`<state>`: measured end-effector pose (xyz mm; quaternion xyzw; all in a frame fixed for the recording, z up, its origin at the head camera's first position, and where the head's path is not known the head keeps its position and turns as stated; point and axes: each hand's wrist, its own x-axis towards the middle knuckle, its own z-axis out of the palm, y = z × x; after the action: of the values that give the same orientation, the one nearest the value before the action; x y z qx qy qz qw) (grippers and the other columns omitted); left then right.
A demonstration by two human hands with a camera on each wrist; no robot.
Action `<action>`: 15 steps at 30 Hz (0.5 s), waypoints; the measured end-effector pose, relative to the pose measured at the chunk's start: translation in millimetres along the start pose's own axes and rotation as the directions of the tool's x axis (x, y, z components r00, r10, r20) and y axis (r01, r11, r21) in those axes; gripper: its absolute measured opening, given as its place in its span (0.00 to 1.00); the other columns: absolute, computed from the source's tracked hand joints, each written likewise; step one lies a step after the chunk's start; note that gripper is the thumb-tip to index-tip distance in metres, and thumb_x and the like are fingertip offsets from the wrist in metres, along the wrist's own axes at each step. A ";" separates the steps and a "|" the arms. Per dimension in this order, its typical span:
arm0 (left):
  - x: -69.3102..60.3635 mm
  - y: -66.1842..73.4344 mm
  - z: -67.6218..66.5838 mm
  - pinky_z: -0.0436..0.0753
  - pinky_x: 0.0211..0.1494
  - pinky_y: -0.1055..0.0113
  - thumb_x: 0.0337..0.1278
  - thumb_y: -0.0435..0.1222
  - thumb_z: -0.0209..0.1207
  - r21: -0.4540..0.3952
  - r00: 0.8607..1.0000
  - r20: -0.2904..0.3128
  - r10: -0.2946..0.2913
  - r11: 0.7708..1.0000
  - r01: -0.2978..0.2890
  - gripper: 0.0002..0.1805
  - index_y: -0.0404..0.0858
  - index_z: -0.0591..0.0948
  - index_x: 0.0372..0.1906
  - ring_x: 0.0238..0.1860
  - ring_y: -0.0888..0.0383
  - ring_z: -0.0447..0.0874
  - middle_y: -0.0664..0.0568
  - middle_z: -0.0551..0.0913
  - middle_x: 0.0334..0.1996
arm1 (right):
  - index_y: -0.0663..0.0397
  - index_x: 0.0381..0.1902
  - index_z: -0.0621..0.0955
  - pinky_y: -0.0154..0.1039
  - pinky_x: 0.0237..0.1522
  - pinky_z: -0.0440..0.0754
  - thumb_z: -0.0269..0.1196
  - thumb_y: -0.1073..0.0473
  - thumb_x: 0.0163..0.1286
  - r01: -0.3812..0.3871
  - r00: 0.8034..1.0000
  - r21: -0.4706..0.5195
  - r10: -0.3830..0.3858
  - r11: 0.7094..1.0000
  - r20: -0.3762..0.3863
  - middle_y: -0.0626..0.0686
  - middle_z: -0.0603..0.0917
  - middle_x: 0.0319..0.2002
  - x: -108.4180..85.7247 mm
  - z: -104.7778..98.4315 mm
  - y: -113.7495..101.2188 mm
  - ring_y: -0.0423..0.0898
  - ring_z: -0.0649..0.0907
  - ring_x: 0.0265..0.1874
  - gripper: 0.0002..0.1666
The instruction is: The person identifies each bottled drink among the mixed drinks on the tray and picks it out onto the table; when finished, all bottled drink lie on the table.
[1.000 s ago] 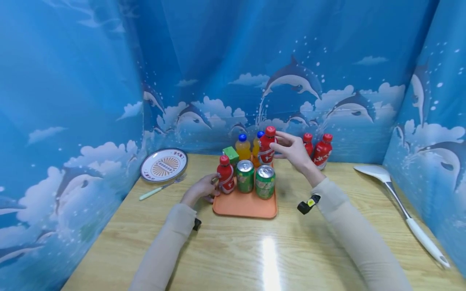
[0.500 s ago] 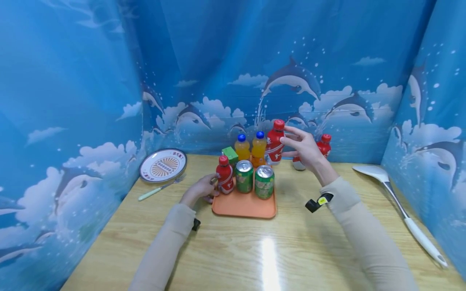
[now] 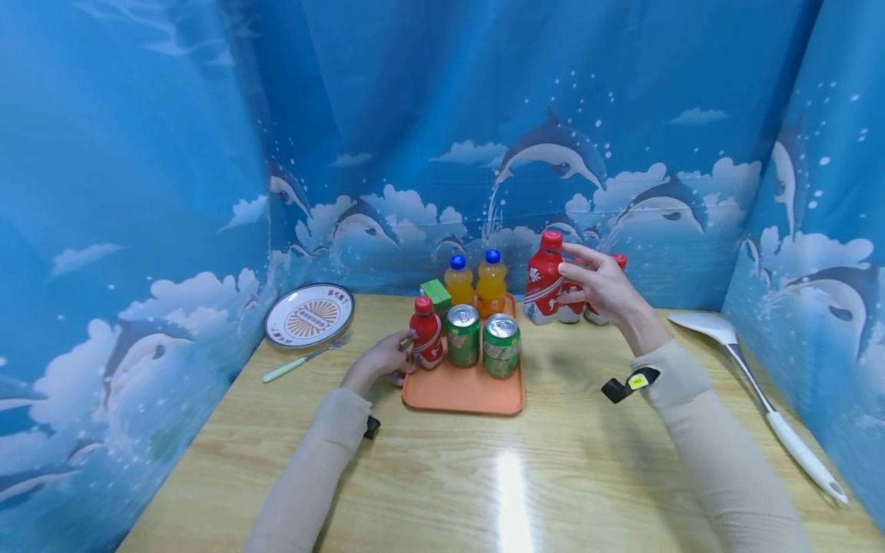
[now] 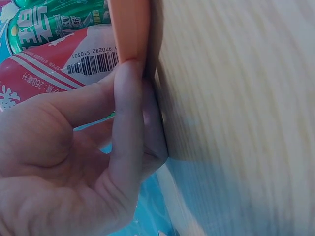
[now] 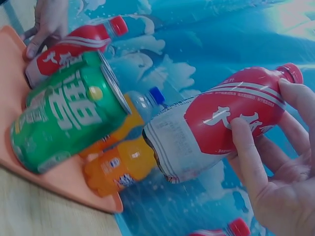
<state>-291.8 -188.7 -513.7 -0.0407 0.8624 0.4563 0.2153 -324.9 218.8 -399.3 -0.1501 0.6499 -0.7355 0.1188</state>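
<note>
My right hand (image 3: 611, 292) holds a red-labelled drink bottle (image 3: 543, 278) upright, to the right of the orange tray (image 3: 463, 394). In the right wrist view, thumb and fingers grip that bottle (image 5: 211, 125) around its upper part. My left hand (image 4: 74, 152) pinches the tray's left rim (image 4: 132, 29) between thumb and fingers. On the tray stand another red bottle (image 3: 427, 338), two green cans (image 3: 464, 338), two orange drink bottles (image 3: 492, 288) with blue caps and a green carton (image 3: 435, 292), partly hidden.
Two more red bottles stand behind my right hand, one cap (image 3: 619, 261) showing. A patterned plate (image 3: 309, 315) and a green-handled fork (image 3: 304, 361) lie at the left. A white-handled spatula (image 3: 767, 395) lies at the right. A dolphin-print curtain (image 3: 442, 115) closes the back and sides.
My right hand has carried the red bottle rightward, from above the tray's back right corner to beside the other red bottles. My left hand stays at the tray's rim.
</note>
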 end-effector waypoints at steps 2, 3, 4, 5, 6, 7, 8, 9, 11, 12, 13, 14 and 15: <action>-0.3 0.1 -0.1 0.91 0.29 0.67 0.60 0.21 0.62 0.001 1.000 0.000 0.002 1.000 -0.002 0.48 0.43 0.59 0.84 0.36 0.54 0.82 0.42 0.76 0.46 | 0.53 0.83 0.61 0.39 0.41 0.95 0.61 0.58 0.79 -0.003 1.000 0.017 0.004 1.000 -0.010 0.44 0.80 0.59 -3.3 -6.9 -0.5 0.39 0.86 0.53 0.40; -0.4 0.0 -0.1 0.91 0.29 0.67 0.60 0.21 0.62 0.000 1.000 0.001 0.001 1.000 -0.001 0.48 0.43 0.59 0.84 0.37 0.54 0.82 0.42 0.76 0.46 | 0.53 0.83 0.60 0.39 0.41 0.95 0.61 0.59 0.79 -0.004 1.000 0.024 0.005 1.000 -0.017 0.44 0.80 0.59 -5.4 -10.3 -1.0 0.38 0.86 0.53 0.40; -0.6 0.0 0.0 0.91 0.29 0.67 0.60 0.21 0.62 0.000 1.000 0.000 0.002 1.000 -0.002 0.48 0.43 0.59 0.84 0.37 0.53 0.82 0.42 0.76 0.46 | 0.53 0.83 0.60 0.39 0.41 0.95 0.61 0.59 0.79 -0.005 1.000 0.030 0.006 1.000 -0.023 0.43 0.80 0.59 -7.5 -14.3 -1.3 0.38 0.86 0.53 0.40; -0.8 0.2 -0.1 0.91 0.29 0.67 0.61 0.21 0.62 -0.002 1.000 0.000 0.000 1.000 0.000 0.48 0.43 0.59 0.84 0.38 0.53 0.82 0.41 0.76 0.47 | 0.53 0.83 0.60 0.39 0.41 0.95 0.61 0.60 0.79 -0.003 1.000 0.032 0.004 0.999 -0.031 0.43 0.80 0.59 -9.4 -18.2 -1.4 0.37 0.86 0.53 0.40; -1.2 0.6 -0.1 0.91 0.29 0.67 0.61 0.21 0.61 -0.004 1.000 0.000 0.000 1.000 0.000 0.48 0.43 0.59 0.84 0.38 0.53 0.82 0.41 0.76 0.48 | 0.53 0.83 0.60 0.39 0.41 0.95 0.60 0.60 0.80 -0.001 0.999 0.038 0.002 0.999 -0.038 0.42 0.80 0.58 -11.4 -22.1 -1.6 0.37 0.86 0.53 0.39; -1.5 0.8 -0.2 0.91 0.29 0.67 0.61 0.21 0.61 -0.006 1.000 0.000 0.001 1.000 -0.001 0.48 0.43 0.59 0.84 0.38 0.53 0.82 0.40 0.76 0.49 | 0.53 0.83 0.61 0.39 0.41 0.95 0.60 0.60 0.80 0.003 0.999 0.048 -0.001 0.999 -0.044 0.42 0.80 0.58 -13.5 -26.0 -1.8 0.37 0.86 0.53 0.39; -1.8 1.0 -0.2 0.91 0.29 0.67 0.61 0.21 0.61 -0.009 1.000 -0.001 0.001 1.000 -0.001 0.47 0.44 0.59 0.84 0.39 0.53 0.82 0.40 0.76 0.50 | 0.52 0.83 0.62 0.39 0.41 0.95 0.60 0.60 0.80 0.006 0.999 0.058 -0.003 0.998 -0.050 0.41 0.80 0.58 -15.8 -30.0 -2.0 0.36 0.86 0.53 0.38; -2.2 1.2 -0.3 0.91 0.29 0.67 0.61 0.21 0.61 -0.011 1.000 -0.002 0.002 1.000 -0.002 0.47 0.44 0.59 0.84 0.39 0.53 0.82 0.39 0.77 0.51 | 0.51 0.82 0.63 0.39 0.41 0.95 0.60 0.61 0.79 0.009 0.998 0.073 -0.005 0.997 -0.056 0.41 0.80 0.58 -18.2 -33.9 -2.1 0.37 0.86 0.53 0.37; -2.7 1.4 -0.4 0.91 0.29 0.67 0.61 0.20 0.61 -0.017 1.000 -0.001 0.003 1.000 -0.003 0.47 0.44 0.60 0.84 0.38 0.54 0.82 0.38 0.76 0.53 | 0.48 0.78 0.67 0.40 0.41 0.95 0.60 0.61 0.79 0.014 0.998 0.094 -0.007 0.995 -0.070 0.41 0.80 0.58 -23.0 -42.1 -1.6 0.37 0.85 0.53 0.33; -2.8 1.4 -0.4 0.91 0.29 0.67 0.61 0.20 0.61 -0.018 1.000 0.001 0.006 1.000 -0.006 0.47 0.44 0.60 0.84 0.38 0.54 0.82 0.38 0.77 0.54 | 0.45 0.76 0.70 0.40 0.41 0.95 0.60 0.61 0.79 0.014 0.997 0.108 -0.006 0.994 -0.080 0.41 0.80 0.58 -25.9 -46.2 -1.4 0.36 0.85 0.52 0.30; -2.8 1.1 -0.3 0.91 0.29 0.67 0.61 0.20 0.61 -0.015 1.000 0.003 0.007 1.000 -0.007 0.47 0.44 0.60 0.84 0.37 0.54 0.82 0.37 0.77 0.54 | 0.43 0.73 0.72 0.40 0.40 0.95 0.60 0.61 0.79 0.015 0.996 0.116 -0.004 0.993 -0.091 0.41 0.79 0.58 -28.7 -50.4 -1.0 0.36 0.85 0.52 0.28; -2.9 0.9 -0.3 0.91 0.29 0.67 0.61 0.20 0.61 -0.016 1.000 0.006 0.007 1.000 -0.007 0.47 0.44 0.59 0.84 0.37 0.54 0.82 0.37 0.77 0.54 | 0.41 0.71 0.74 0.41 0.40 0.95 0.60 0.62 0.79 0.017 0.995 0.124 -0.004 0.992 -0.103 0.41 0.79 0.58 -31.2 -54.6 -0.3 0.36 0.85 0.52 0.26; -2.8 0.7 -0.2 0.91 0.29 0.67 0.61 0.20 0.61 -0.017 1.000 0.007 0.007 1.000 -0.007 0.47 0.44 0.60 0.84 0.36 0.55 0.82 0.37 0.77 0.54 | 0.39 0.68 0.75 0.41 0.40 0.95 0.60 0.62 0.79 0.021 0.993 0.128 -0.006 0.992 -0.115 0.41 0.79 0.58 -33.6 -58.8 0.4 0.36 0.85 0.51 0.24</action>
<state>-289.5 -188.9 -511.9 -0.0376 0.8580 0.4644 0.2163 -315.9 285.3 -408.4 -0.1040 0.6056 -0.7843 0.0861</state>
